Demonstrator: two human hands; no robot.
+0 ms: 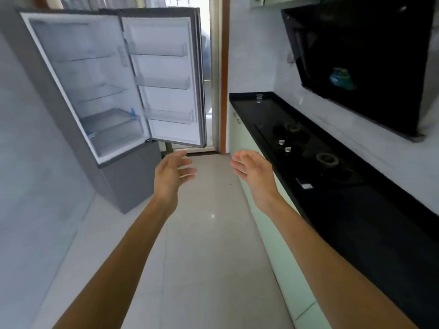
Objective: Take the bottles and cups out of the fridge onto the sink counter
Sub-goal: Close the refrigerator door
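Head view, and I have both arms stretched out in front of me over the pale floor [209,245]. My left hand [172,173] is up with the fingers loose and spread, gripping nothing; my right hand [251,172] mirrors it, palm turned inward, fingers relaxed, also holding nothing. The two hands are apart, with a gap of floor between them. Ahead on the left stands the fridge [133,181], its upper door [166,67] swung wide towards the doorway. Low inside, at the front edge of a shelf [111,117], I see a small blue thing [132,112]; it is too blurred for me to say what it is. On my right runs the black counter [249,110], and at its far end, near the back wall, one clear cup [259,98] stands upright, well away from either hand. Nearer to me the hob [308,148] is set into that counter, two knobs [284,146] at its front edge, and the dark hood [356,55] hangs on the wall above it.
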